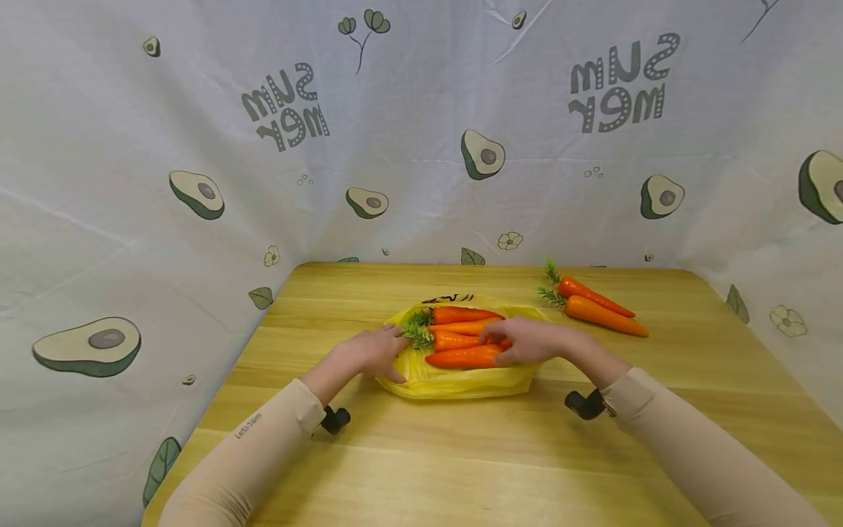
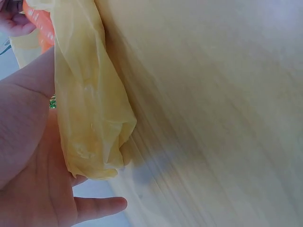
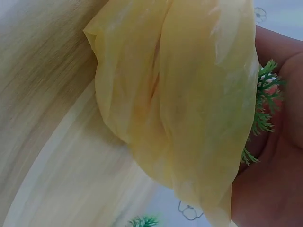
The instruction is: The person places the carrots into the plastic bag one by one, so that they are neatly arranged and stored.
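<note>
A yellow plastic bag (image 1: 454, 388) lies on the table with its mouth spread, several orange carrots (image 1: 464, 357) side by side inside. Their leafy green tops (image 1: 418, 329) point left. At the bag's left end, my left hand (image 1: 378, 353) touches the rim with spread fingers; in the left wrist view its little finger (image 2: 102, 208) is straight, while bag film hides other fingers. My right hand (image 1: 530, 340) reaches over the bag's right side, its curled fingers holding the tapered end of a carrot. Bag film (image 3: 189, 94) covers those fingertips in the right wrist view.
Two more carrots (image 1: 602, 315) lie on the wooden table (image 1: 428, 468) to the right behind the bag, tops to the left. A white curtain (image 1: 421, 95) printed with avocados hangs behind the table and along its sides.
</note>
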A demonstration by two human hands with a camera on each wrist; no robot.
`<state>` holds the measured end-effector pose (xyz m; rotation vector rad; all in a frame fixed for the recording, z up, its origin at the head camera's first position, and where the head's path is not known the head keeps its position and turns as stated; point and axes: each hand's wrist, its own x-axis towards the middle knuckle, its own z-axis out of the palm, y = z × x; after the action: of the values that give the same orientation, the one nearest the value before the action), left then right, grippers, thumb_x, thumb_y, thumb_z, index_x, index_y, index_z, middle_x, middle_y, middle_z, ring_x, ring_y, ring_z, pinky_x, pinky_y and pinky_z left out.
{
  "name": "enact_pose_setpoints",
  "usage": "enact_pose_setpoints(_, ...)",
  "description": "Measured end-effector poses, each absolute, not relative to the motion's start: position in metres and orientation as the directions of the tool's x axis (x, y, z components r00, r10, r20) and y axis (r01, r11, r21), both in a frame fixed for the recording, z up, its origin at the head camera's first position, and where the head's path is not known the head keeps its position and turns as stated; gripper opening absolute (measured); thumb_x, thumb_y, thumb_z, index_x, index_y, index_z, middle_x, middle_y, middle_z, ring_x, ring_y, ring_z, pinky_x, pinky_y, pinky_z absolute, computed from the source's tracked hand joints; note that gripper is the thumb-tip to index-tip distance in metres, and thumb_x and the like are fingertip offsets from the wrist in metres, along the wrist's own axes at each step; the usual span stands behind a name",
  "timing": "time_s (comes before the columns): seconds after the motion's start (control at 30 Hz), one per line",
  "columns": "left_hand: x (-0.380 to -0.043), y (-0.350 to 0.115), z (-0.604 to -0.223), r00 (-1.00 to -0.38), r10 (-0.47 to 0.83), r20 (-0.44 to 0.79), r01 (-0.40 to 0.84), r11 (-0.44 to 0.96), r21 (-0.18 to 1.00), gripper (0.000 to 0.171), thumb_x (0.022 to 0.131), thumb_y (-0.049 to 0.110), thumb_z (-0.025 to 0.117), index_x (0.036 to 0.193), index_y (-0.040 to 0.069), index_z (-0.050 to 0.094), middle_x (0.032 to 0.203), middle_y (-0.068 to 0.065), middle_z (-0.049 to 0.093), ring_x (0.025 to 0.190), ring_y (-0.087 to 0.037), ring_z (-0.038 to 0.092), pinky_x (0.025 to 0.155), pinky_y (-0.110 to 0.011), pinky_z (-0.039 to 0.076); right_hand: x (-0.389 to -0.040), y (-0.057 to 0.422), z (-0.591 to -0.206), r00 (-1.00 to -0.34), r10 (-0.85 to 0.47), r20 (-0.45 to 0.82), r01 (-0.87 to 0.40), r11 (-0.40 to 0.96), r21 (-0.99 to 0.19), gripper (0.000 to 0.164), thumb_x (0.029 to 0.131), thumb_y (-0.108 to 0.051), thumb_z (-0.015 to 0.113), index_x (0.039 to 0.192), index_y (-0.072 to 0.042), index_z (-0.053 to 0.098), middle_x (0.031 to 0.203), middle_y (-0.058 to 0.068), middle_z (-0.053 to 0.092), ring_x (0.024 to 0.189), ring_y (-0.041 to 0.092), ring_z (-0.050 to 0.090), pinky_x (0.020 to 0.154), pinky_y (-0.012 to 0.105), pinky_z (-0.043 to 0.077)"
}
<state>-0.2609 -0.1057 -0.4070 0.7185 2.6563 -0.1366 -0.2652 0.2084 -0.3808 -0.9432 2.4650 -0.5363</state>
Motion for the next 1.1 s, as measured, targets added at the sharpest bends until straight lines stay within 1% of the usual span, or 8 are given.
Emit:
enact_pose_setpoints(0.17,-0.261,-0.105,-0.407,-0.798,0.466,-0.382,0.506,0.862,-0.006,0.085,0.087,0.06,0.071,0.156,0.02,0.041,0.167,-0.008,0.024,0.154,-0.031,0.022,0.116,-0.057,0.035,-0.263,0.211,-0.382,-0.681,-0.679,-0.275,-0.529,0.716,-0.456,0.038,0.095,-0.022,0.07,0.129,-0.006,0.063,0.128,0.008,0.067,0.121,0.031,0.061,0.104,0.051,0.049)
enact_pose_setpoints(0.27,-0.261,-0.104,-0.406,-0.796,0.467,-0.385,0.509,0.861,-0.008,0.085,0.087,0.06,0.07,0.156,0.02,0.041,0.167,-0.008,0.024,0.154,-0.031,0.023,0.117,-0.057,0.035,-0.262,0.209,-0.382,-0.697,-0.663,-0.274,-0.543,0.737,-0.402,0.033,0.093,-0.019,0.071,0.123,-0.007,0.066,0.118,0.005,0.069,0.107,0.023,0.064,0.096,0.046,0.053)
enact_pose_setpoints(0.4,-0.261,-0.104,-0.406,-0.796,0.462,-0.391,0.506,0.862,-0.012,0.087,0.086,0.061,0.071,0.156,0.02,0.04,0.167,-0.009,0.024,0.154,-0.032,0.023,0.117,-0.057,0.034,-0.259,0.205,-0.379,-0.724,-0.636,-0.268,-0.56,0.768,-0.31,0.025,0.089,-0.016,0.073,0.112,-0.008,0.067,0.101,0.0,0.068,0.088,0.014,0.059,0.083,0.037,0.053)
enact_pose_setpoints(0.6,-0.262,-0.103,-0.406,-0.798,0.458,-0.391,0.5,0.866,-0.006,0.088,0.086,0.06,0.072,0.156,0.019,0.039,0.167,-0.009,0.024,0.154,-0.032,0.023,0.116,-0.059,0.034,-0.255,0.196,-0.376,-0.745,-0.625,-0.233,-0.596,0.78,-0.189,0.015,0.083,-0.009,0.072,0.095,-0.011,0.063,0.079,-0.002,0.057,0.071,0.014,0.05,0.066,0.032,0.045)
enact_pose_setpoints(0.77,-0.261,-0.102,-0.406,-0.796,0.457,-0.396,0.497,0.868,0.002,0.088,0.085,0.059,0.073,0.157,0.019,0.039,0.167,-0.009,0.024,0.154,-0.032,0.023,0.116,-0.058,0.034,-0.253,0.193,-0.375,-0.765,-0.611,-0.204,-0.604,0.79,-0.1,0.016,0.08,-0.009,0.073,0.09,-0.014,0.061,0.075,-0.002,0.053,0.068,0.016,0.048,0.061,0.032,0.041)
enact_pose_setpoints(0.9,-0.261,-0.101,-0.405,-0.795,0.46,-0.396,0.498,0.867,0.009,0.089,0.085,0.059,0.073,0.156,0.019,0.04,0.166,-0.01,0.026,0.154,-0.032,0.023,0.116,-0.058,0.035,-0.253,0.193,-0.377,-0.768,-0.624,-0.145,-0.626,0.779,-0.036,0.016,0.08,-0.014,0.076,0.087,-0.015,0.062,0.076,-0.003,0.054,0.069,0.016,0.048,0.06,0.034,0.043)
enact_pose_setpoints(1.0,-0.263,-0.101,-0.405,-0.794,0.465,-0.392,0.503,0.864,0.007,0.09,0.084,0.06,0.074,0.156,0.018,0.04,0.166,-0.01,0.027,0.153,-0.033,0.024,0.116,-0.058,0.035,-0.253,0.192,-0.38,-0.756,-0.651,-0.076,-0.652,0.758,-0.006,0.017,0.079,-0.019,0.08,0.085,-0.015,0.064,0.079,-0.004,0.056,0.074,0.016,0.051,0.068,0.038,0.05)
enact_pose_setpoints(1.1,-0.263,-0.101,-0.406,-0.792,0.468,-0.391,0.507,0.862,0.004,0.09,0.084,0.06,0.073,0.157,0.019,0.039,0.166,-0.01,0.026,0.153,-0.033,0.024,0.115,-0.058,0.036,-0.254,0.191,-0.382,-0.743,-0.669,-0.032,-0.67,0.743,0.02,0.018,0.078,-0.022,0.082,0.083,-0.014,0.066,0.081,-0.003,0.057,0.082,0.019,0.057,0.085,0.045,0.055)
